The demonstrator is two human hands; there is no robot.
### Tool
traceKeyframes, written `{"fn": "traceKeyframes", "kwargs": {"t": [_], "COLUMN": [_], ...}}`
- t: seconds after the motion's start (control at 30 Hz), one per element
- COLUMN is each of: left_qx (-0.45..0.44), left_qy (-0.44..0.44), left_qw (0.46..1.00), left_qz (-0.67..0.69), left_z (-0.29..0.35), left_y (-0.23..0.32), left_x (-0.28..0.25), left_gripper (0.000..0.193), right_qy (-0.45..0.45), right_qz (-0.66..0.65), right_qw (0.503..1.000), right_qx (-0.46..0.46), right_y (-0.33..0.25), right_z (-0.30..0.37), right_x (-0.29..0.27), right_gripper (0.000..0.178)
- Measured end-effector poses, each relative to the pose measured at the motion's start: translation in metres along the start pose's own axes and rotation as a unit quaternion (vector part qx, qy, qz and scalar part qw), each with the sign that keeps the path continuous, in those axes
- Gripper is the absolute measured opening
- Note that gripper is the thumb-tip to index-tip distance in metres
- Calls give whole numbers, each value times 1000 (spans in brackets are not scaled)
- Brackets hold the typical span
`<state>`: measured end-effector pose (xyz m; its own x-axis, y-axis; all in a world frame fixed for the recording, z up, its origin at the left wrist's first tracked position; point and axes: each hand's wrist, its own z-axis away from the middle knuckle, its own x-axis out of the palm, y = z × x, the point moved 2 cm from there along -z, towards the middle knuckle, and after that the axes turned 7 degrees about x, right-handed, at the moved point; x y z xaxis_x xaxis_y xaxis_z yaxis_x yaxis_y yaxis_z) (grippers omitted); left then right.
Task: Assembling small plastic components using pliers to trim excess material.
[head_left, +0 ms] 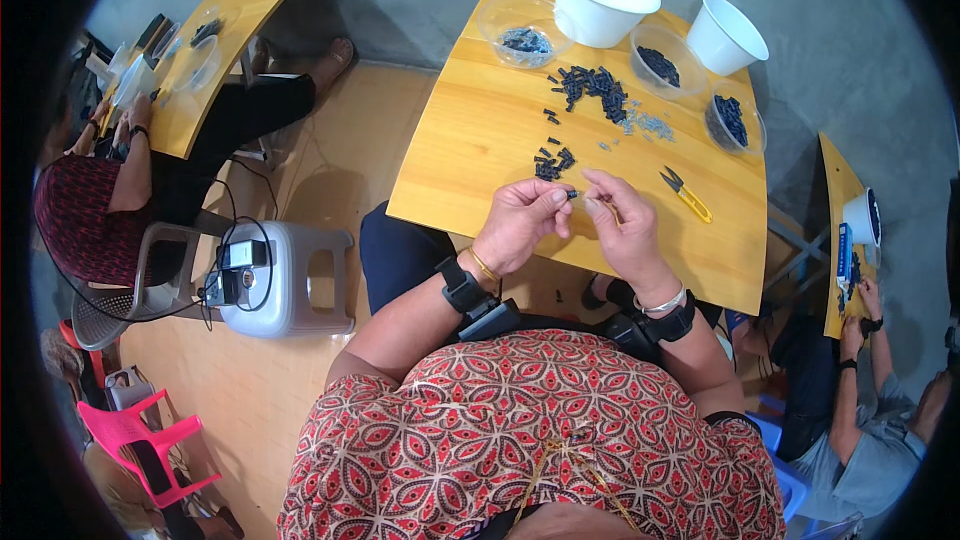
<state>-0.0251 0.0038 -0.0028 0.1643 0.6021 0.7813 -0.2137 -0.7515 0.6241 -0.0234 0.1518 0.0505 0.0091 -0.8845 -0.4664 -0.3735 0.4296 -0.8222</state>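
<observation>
Over the near edge of the wooden table [455, 140], my left hand [520, 227] pinches a small black plastic part [571, 194] between thumb and forefinger. Close to its right, my right hand [628, 235] has thumb and forefinger curled together; whatever sits between them is too small to make out. Just beyond my left hand lies a small cluster of black parts [552, 166]. Farther back is a larger heap of the same black parts [597, 92], with small translucent grey pieces [650, 125] beside it. Yellow-handled thread snips [690, 197] lie to the right.
Clear bowls [493, 28] holding small parts and two white tubs [603, 2] line the table's far side. Left of me stands a grey stool [290, 285] with cables and devices. People work at side tables [232, 45] on both sides. A pink chair [135, 430] is lower left.
</observation>
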Motion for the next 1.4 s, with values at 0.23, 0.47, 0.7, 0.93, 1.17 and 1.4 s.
{"fn": "traceKeyframes", "kwargs": {"t": [0.23,0.47,0.7,0.93,1.17,1.4], "left_qx": [-5,-1,6,-7,0,0], "left_qy": [13,3,17,-23,-46,-39], "left_qw": [1000,1000,995,996,995,995], "left_qz": [-4,-31,-98,-84,-84,-94], "left_z": [-2,1,-1,1,-1,-1], "left_y": [-3,-2,-4,-3,-2,-2], "left_x": [-2,-1,3,-2,-4,-7], "left_gripper": [13,10,11,14,16,17], "right_qy": [-80,-124,-115,-59,-89,-154], "right_qz": [173,132,69,99,142,209], "right_qw": [975,980,990,993,986,965], "right_qx": [-111,-87,-38,28,5,-24], "right_y": [-12,-7,-4,5,27,30], "right_z": [6,11,8,-33,-83,-98], "right_x": [2,11,13,-12,7,35], "right_gripper": [56,63,50,16,9,9]}}
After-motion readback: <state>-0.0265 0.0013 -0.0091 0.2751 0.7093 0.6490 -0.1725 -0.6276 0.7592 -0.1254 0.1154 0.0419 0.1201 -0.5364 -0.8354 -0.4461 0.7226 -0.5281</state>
